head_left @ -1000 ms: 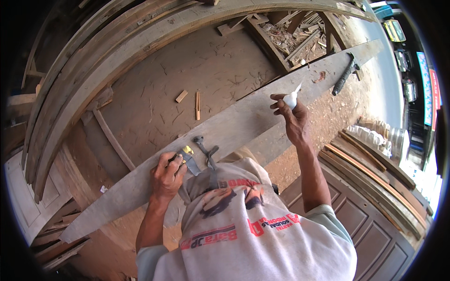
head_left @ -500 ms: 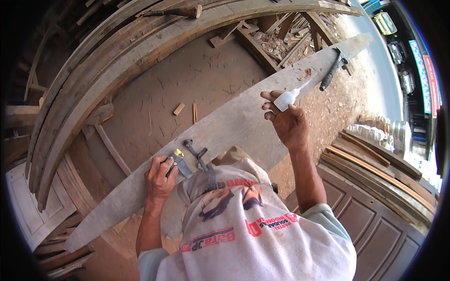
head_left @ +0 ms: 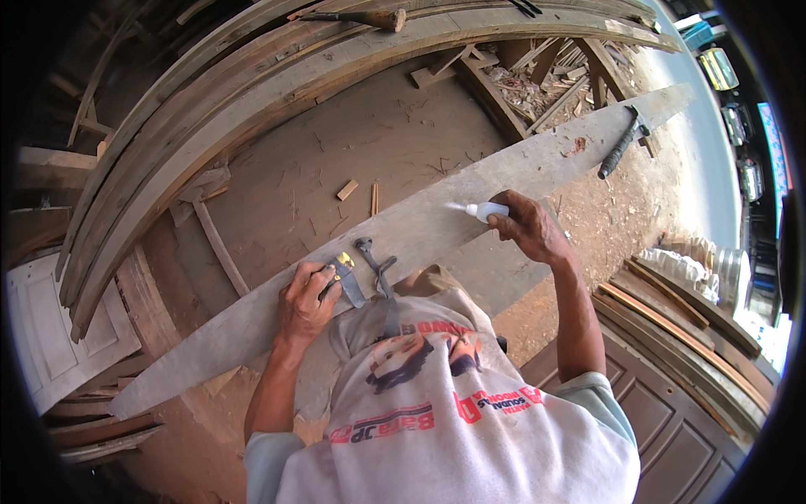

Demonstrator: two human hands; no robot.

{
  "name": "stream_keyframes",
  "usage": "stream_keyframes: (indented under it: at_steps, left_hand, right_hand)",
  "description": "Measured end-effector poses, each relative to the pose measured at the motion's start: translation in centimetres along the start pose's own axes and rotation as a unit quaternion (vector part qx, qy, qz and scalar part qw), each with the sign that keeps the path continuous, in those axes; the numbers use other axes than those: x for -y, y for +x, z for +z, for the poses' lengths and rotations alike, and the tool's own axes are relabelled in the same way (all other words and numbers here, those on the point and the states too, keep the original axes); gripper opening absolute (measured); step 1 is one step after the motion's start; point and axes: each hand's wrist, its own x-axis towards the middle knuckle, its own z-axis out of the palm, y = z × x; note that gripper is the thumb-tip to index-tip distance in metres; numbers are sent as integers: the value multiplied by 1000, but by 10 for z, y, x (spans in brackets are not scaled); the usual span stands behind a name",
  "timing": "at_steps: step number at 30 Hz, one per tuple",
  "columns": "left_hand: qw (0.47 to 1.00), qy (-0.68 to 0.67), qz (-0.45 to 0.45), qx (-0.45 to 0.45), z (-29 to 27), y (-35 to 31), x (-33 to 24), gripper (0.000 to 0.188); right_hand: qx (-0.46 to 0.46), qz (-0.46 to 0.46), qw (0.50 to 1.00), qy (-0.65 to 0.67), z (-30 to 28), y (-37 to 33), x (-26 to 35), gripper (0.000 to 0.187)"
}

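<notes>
Head view: I see a long grey plank (head_left: 537,168) running across the scene.
Right hand (head_left: 531,225): closed around a small white bottle (head_left: 484,212) over the plank's middle, nozzle pointing left.
Left hand (head_left: 308,298): on the plank's left half, fingers curled on a yellow-and-dark item (head_left: 343,262), kind unclear.
Hammer (head_left: 620,149): lying on the plank's right end.
Shirt (head_left: 504,437): below the plank, printed with red and blue lettering.
</notes>
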Motion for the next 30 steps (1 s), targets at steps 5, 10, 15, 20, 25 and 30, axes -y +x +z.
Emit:
stream_keyframes:
  at_steps: [5, 10, 15, 20, 25, 30]
  left_hand:
    - [1000, 0, -2, 10, 0, -2, 2, 34]
    - [1000, 24, 15, -7, 0, 1, 4, 32]
    - [1000, 18, -2, -5, -1, 0, 2, 26]
    - [1000, -18, -11, 6, -1, -3, 4, 28]
    - [999, 0, -31, 36, -2, -6, 6, 25]
    - [1000, 16, -18, 12, 3, -9, 11, 21]
  right_hand:
    - [-39, -59, 991, -113, -5, 15, -10, 37]
    - [-82, 11, 975, -205, -10, 17, 8, 41]
    - [-152, -15, 969, -194, -5, 40, 42, 43]
    - [-164, -208, 940, -217, 7, 151, 91, 43]
    - [-298, -252, 893, -226, -9, 319, 120, 70]
    - [-192, -142, 939, -248, -32, 392, 130, 69]
